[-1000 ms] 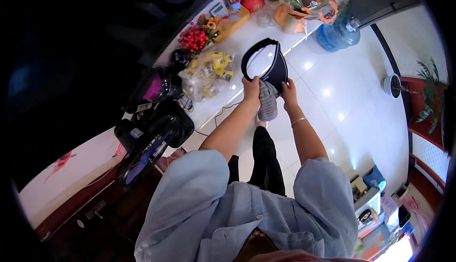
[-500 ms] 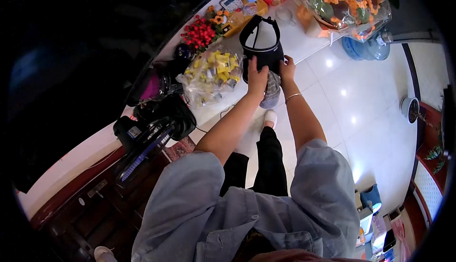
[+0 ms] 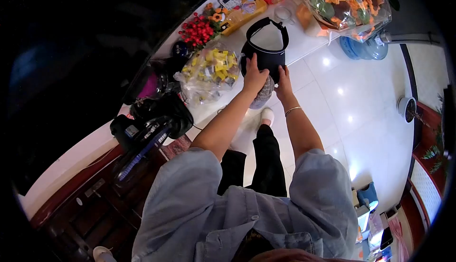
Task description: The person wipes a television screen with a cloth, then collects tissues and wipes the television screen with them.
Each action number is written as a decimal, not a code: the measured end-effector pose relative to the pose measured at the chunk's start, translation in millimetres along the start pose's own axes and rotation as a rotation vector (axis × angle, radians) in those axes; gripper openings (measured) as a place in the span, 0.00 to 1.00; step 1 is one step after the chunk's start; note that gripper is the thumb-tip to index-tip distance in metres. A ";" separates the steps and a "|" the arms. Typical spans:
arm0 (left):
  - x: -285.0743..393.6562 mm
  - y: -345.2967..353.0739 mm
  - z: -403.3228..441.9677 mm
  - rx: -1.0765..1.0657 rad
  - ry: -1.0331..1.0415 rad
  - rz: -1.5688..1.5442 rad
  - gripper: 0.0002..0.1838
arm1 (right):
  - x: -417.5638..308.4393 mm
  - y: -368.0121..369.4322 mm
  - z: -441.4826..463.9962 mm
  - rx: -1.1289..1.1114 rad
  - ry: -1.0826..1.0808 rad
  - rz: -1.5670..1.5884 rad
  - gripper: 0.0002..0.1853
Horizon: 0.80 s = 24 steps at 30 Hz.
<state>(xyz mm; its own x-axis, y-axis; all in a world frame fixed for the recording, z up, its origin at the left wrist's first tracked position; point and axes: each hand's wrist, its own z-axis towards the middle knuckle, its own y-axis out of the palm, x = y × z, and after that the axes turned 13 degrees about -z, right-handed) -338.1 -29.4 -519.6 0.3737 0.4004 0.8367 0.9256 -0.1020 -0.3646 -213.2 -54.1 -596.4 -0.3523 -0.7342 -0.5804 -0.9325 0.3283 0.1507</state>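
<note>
Both hands are on a black open-topped sun visor (image 3: 262,58), its round band facing the counter's back and its brim toward me. My left hand (image 3: 256,77) grips the brim's left part, thumb and fingers closed on it. On the right edge, my right hand (image 3: 283,84) holds the brim, fingers along the side. Below the brim, between my wrists, shows a grey, textured, rounded item (image 3: 263,95), perhaps a knitted hat; its upper part is hidden by the visor and left hand. Left of the visor lies a clear plastic bag (image 3: 211,69) of small yellow packets.
On the white counter (image 3: 304,48) are red berries (image 3: 197,33), a calculator (image 3: 230,0), a yellow box (image 3: 246,15) and a wrapped bouquet (image 3: 349,3). A black bag (image 3: 173,117) sits at left. A blue water bottle (image 3: 365,48) and a potted plant (image 3: 407,109) stand farther right.
The visor has tilted, its band swinging right and slightly down. A dark strap seen across its opening earlier no longer shows. Both hands stay on the brim.
</note>
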 end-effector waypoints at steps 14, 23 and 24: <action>-8.2 -8.4 3.0 -0.153 0.021 0.149 0.41 | 15.9 26.8 19.6 -0.044 -0.173 0.225 0.40; 10.7 -13.8 44.6 -0.150 0.051 0.208 0.38 | -8.3 39.8 26.5 -0.114 -0.065 0.231 0.44; 8.7 -14.8 47.6 -0.152 0.026 0.223 0.37 | -12.5 41.1 22.9 -0.091 -0.018 0.104 0.44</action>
<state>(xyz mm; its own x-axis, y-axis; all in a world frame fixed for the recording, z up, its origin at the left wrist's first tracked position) -351.5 18.9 -526.4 0.5688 0.3295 0.7536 0.8181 -0.3214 -0.4770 -245.3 -17.8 -601.3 -0.4467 -0.6880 -0.5719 -0.8947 0.3460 0.2826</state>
